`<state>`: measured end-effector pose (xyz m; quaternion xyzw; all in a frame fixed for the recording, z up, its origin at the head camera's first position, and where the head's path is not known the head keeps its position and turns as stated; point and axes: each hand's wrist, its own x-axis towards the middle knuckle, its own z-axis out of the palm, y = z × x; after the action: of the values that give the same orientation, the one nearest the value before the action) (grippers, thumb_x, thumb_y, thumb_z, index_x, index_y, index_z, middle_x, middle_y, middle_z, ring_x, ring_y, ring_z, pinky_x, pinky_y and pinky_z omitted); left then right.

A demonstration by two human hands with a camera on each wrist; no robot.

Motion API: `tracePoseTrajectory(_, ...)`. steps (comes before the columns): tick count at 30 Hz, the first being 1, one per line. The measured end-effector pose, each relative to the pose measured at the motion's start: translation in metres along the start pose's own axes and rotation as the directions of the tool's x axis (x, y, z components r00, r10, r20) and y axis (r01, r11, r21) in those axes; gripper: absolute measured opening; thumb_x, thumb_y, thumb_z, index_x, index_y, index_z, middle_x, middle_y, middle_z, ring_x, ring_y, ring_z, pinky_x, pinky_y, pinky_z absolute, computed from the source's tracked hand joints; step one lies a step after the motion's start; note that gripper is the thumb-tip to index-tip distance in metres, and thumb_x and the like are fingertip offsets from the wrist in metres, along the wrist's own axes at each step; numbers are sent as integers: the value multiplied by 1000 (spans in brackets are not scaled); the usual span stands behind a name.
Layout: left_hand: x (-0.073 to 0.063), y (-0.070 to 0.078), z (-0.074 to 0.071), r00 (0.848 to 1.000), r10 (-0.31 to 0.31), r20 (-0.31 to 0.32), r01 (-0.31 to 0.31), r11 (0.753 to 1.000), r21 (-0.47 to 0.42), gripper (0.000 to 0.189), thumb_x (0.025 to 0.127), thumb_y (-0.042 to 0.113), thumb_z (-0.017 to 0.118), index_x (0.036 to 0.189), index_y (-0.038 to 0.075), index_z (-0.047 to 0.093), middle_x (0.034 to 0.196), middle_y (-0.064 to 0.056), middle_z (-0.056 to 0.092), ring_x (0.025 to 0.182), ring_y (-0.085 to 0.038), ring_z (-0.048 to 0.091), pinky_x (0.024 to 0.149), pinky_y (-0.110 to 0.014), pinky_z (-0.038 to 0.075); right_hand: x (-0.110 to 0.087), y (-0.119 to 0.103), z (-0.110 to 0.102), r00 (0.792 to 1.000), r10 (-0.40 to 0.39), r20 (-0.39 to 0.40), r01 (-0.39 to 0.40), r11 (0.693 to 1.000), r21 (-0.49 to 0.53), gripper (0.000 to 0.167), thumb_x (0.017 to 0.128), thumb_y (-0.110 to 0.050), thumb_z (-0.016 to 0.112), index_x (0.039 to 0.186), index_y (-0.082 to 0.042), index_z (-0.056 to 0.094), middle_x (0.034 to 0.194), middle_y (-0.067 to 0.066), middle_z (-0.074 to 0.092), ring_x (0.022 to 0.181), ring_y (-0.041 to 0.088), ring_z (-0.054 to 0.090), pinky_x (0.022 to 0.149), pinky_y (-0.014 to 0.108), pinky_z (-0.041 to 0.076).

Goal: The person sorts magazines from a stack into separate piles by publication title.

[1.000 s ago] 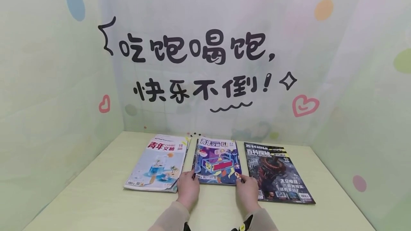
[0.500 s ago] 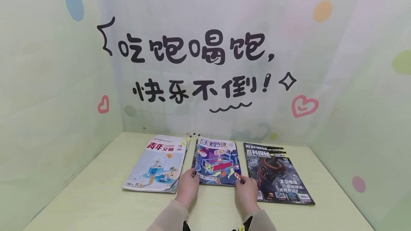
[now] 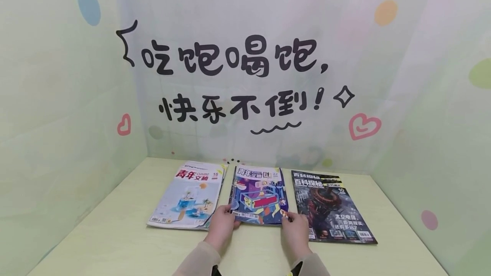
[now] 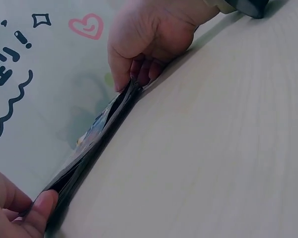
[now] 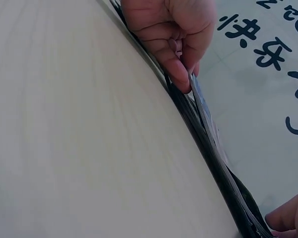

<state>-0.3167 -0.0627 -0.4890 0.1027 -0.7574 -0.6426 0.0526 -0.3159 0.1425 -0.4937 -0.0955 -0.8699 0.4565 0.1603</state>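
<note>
A purple illustrated magazine lies uppermost on the middle stack, between the other two. At its near left corner my left hand pinches the edge, thumb and fingers on either side. My right hand pinches the near right corner in the same way. Seen from the left wrist, the magazine's near edge is parted from the darker layers below by a narrow dark gap, with the left hand low in the corner. In the right wrist view the left hand's fingertips grip the upper pages; the right hand shows only partly.
To the left lies a stack topped by a white magazine with an ice-lolly picture. A dark magazine tops another stack close beside my right hand. The pale table meets printed walls at the back and sides.
The purple magazine's near edge has shifted slightly toward me in the last half second. My left hand has moved a little left and nearer. The outer stacks stay put.
</note>
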Motion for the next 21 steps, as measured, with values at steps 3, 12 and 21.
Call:
tracePoseTrajectory(3,-3,-1,-2,1000,-10,7,10,998,-54,47,87,-6,45,134,-14,41,116,-28,55,76,-18,63,72,-31,54,-4,-2,-2,1000,-9,-4,9,1000,4,28,83,-7,62,104,11,68,101,23,59,105,42,53,94,55,42)
tracePoseTrajectory(12,-10,-9,-5,999,-28,30,34,982,-187,44,86,-11,44,130,-17,40,110,-26,56,78,-19,62,70,-28,56,-14,-5,-8,1000,13,-4,-13,997,73,24,85,-5,62,102,11,68,105,25,58,105,43,53,92,56,43)
tracePoseTrajectory(21,-11,-13,-7,1000,-25,19,28,983,-182,43,88,-7,43,130,-14,42,106,-23,58,79,-19,61,68,-29,56,-16,-3,-4,997,73,-29,-65,974,215,24,84,-4,64,103,9,70,104,23,61,102,37,56,88,50,47)
